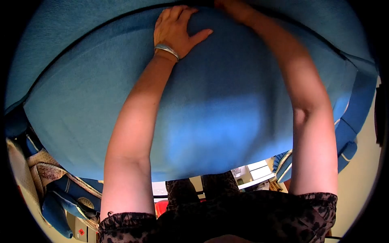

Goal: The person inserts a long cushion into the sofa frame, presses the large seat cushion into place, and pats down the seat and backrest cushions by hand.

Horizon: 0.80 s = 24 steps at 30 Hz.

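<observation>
A large blue cushion (219, 89) fills the middle of the view, with a dark gap along its far edge. My left hand (174, 28) lies on the cushion near that edge, fingers stretched out and thumb apart, a silver bracelet (166, 50) on its wrist. At the top of the view, my right hand (233, 9) reaches to the far edge. It is dark there, and its fingers are hidden, so what it touches does not show.
More blue upholstery (101, 12) lies beyond the gap. Blue cushions and patterned cloth (46, 170) are at the lower left. Under the near edge are white boxes (259, 171) and a red object (161, 207). Blue padded pieces (348, 133) stand at the right.
</observation>
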Each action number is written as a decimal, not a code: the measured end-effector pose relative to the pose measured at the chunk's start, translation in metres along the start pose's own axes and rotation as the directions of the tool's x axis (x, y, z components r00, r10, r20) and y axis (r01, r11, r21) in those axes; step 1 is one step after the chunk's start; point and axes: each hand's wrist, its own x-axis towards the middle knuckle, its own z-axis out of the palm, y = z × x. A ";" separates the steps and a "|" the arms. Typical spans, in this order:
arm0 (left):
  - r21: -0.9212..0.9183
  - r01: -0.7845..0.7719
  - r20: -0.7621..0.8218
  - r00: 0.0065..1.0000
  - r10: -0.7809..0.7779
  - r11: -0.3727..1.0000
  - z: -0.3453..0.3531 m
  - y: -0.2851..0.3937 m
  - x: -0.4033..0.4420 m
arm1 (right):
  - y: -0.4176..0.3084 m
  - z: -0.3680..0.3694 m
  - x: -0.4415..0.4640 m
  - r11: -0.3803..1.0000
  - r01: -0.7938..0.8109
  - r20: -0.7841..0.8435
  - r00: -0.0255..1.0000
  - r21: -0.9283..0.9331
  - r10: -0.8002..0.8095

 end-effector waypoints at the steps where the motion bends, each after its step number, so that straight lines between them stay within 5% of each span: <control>1: -0.009 0.000 -0.011 1.000 0.000 1.000 0.000 0.000 -0.001 | 0.000 0.003 -0.002 0.992 -0.029 -0.042 0.999 -0.121 0.024; 4: 0.114 -0.153 -0.161 0.972 0.170 0.982 -0.009 0.000 0.002 | -0.016 0.009 0.005 0.911 -0.109 -0.184 0.982 -0.398 0.037; 7: 0.231 -0.022 0.061 0.998 0.008 0.973 -0.021 -0.007 0.001 | -0.008 0.035 0.021 0.856 -0.180 -0.319 0.947 -0.484 0.018; 9: 0.219 0.120 0.361 0.912 -0.195 0.968 -0.040 -0.013 0.014 | -0.001 0.046 0.034 0.834 -0.232 -0.426 0.905 -0.501 -0.005; 12: 0.219 0.201 0.592 0.750 -0.294 0.955 -0.031 -0.013 0.038 | -0.032 0.009 0.023 0.886 -0.377 -0.096 0.926 -0.271 0.365; 15: 0.211 0.198 0.641 0.711 -0.289 0.957 -0.013 0.024 0.055 | 0.027 0.067 0.074 0.935 -0.342 -0.188 0.928 -0.096 0.321; 18: 0.197 0.193 0.644 0.714 -0.276 0.961 0.003 0.039 0.063 | -0.016 0.019 -0.007 0.976 -0.213 -0.461 0.871 -0.041 0.171; 19: 0.188 0.196 0.649 0.711 -0.271 0.962 0.008 0.040 0.061 | -0.013 -0.020 -0.034 0.961 -0.264 -0.136 0.952 0.081 0.273; 20: 0.185 0.188 0.639 0.723 -0.263 0.965 0.010 0.040 0.060 | -0.004 -0.060 -0.062 0.921 -0.347 0.206 0.928 0.176 0.311; 22: 0.182 0.171 0.613 0.750 -0.247 0.968 0.011 0.036 0.060 | 0.005 -0.096 -0.105 0.833 -0.554 0.299 0.797 0.015 0.524; 24: 0.197 0.186 0.615 0.741 -0.269 0.963 0.010 0.036 0.060 | 0.060 -0.095 -0.124 0.883 -0.459 0.364 0.843 0.099 0.397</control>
